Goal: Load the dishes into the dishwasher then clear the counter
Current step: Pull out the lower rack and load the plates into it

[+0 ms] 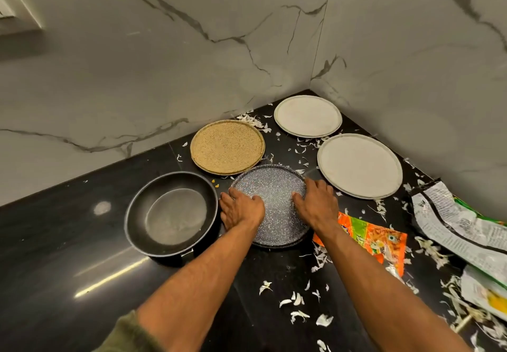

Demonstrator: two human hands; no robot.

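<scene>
— Where are we with the dishes?

— We have both hands on the speckled plate (271, 187), which sits flat on the tabletop (68, 255) right in front of us. Our left hand (241, 209) curls over its left rim, thumb on top. Our right hand (315, 203) does the same on the right rim. We judge that a grasp from both sides, though we cannot see whether the fingers have got underneath.

— What's close enough to bother us?

— The black pan (170, 214) is just beside our left knuckles. The tan plate (227, 147) touches or nearly touches the speckled one's far edge; we cannot tell which. The near white plate (359, 165) lies just to the right, and the far white plate (307, 115) is back in the corner.

— So what might go wrong?

— If we lift with fingertips only on the rim, the plate could slip and drop back onto the stone, and perhaps chip. Tilting it as it rises could knock the tan plate or clip the pan's wall. The orange wrapper (367, 239) lies just beside the right edge, with white peelings (297, 301) scattered about, and any stuck underneath would travel with us.

— And the dishwasher?

— Not in view. All five dishes sit here, so we reckon loading has barely begun.
</scene>
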